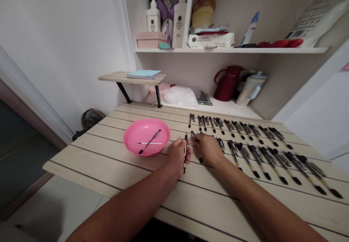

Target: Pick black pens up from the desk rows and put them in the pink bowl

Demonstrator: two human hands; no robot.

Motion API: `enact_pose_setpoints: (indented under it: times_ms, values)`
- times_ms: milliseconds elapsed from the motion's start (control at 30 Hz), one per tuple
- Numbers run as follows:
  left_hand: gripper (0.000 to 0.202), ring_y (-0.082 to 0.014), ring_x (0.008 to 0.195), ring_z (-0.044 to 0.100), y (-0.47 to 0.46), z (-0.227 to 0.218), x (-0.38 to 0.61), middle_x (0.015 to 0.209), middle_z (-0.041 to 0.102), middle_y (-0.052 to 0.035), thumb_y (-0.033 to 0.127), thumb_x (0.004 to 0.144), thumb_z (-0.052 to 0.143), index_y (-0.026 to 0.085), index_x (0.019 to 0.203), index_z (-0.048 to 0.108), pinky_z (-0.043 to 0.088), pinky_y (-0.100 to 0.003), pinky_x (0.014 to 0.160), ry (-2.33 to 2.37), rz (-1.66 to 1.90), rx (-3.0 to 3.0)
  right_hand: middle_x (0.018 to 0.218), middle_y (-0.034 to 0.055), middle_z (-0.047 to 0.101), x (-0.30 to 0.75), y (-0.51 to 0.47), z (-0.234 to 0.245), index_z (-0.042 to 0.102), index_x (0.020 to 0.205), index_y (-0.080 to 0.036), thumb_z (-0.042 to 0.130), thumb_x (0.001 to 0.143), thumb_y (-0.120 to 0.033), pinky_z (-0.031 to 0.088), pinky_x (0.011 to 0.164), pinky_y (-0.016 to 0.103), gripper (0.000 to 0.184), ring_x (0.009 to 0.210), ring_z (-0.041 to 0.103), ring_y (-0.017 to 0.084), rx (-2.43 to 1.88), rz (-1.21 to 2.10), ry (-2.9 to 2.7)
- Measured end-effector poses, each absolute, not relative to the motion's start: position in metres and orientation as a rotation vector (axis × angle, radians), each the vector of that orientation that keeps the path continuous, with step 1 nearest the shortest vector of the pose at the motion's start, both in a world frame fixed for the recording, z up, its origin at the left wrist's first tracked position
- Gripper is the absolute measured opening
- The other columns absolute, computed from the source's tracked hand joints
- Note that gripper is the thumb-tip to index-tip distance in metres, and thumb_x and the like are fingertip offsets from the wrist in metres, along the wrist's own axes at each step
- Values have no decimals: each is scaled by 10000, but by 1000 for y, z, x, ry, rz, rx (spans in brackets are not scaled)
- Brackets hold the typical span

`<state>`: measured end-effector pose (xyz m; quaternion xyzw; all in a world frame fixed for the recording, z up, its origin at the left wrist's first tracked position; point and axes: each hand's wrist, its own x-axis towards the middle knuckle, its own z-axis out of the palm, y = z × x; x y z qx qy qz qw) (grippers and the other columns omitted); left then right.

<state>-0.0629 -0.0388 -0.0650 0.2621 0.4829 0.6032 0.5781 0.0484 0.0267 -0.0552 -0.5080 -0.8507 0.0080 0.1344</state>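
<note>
My left hand (179,154) is closed around a black pen (185,158), held nearly upright with its pointed tip up and no cap on it. My right hand (208,148) reaches over the nearer row of pens, its fingers drawn together at a small clear pen cap (192,135). The hand hides part of that row. To the left, a pink scalloped bowl (128,143) holds a capped-looking pen (149,141) and a thin white refill (152,143).
Two rows of black pens with caps beside them (256,160) stretch to the right across the slatted table (109,162). A small raised stand (111,77) bears coloured paper. Behind are a red jug (227,83), a tumbler (251,89) and a shelf (245,50) with bottles.
</note>
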Motion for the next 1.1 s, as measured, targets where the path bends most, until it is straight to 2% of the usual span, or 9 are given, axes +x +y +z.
enact_pose_setpoints:
  times_ms: [333,500,633,800,967,1100]
  values:
    - [210,-34,300,334,-39,-65,-63,498,487,51,359,759,469,161,819,508,197,-164,331,1131,1410,611,864,74,631,43,29,-60,589,800,-179,440,833,-178,284,555,253,153,728,573,167,-1471,-159,-2592]
    - [207,-39,307,346,-39,-64,-63,510,494,45,351,772,451,161,831,509,208,-166,338,1153,1414,610,843,64,629,49,24,-55,597,805,-180,440,831,-169,286,558,249,160,714,568,156,-1451,-101,-2553]
    - [218,-39,347,403,-39,-64,-62,565,508,38,348,759,468,162,864,511,254,-156,353,1200,1414,578,829,52,635,62,20,-46,609,810,-193,423,832,-168,291,577,245,188,728,563,151,-1478,-36,-2471]
    - [205,-52,417,475,-36,-63,-62,624,494,31,267,703,519,163,879,516,347,-157,391,1213,1410,540,809,33,650,78,12,-41,613,788,-209,447,815,-192,294,576,236,169,732,563,152,-1478,13,-2406]
    - [190,-63,506,501,-33,-66,-62,748,543,-20,240,679,560,143,841,584,422,-175,435,1348,1446,682,788,30,660,81,5,-44,619,790,-217,437,814,-208,280,551,238,184,711,568,153,-1505,10,-2395]
    - [178,-82,507,500,-30,-71,-65,640,551,-15,233,684,566,134,825,610,412,-176,445,1462,1422,824,794,34,669,80,5,-46,620,774,-211,448,802,-208,281,552,239,174,709,572,157,-1537,53,-2369]
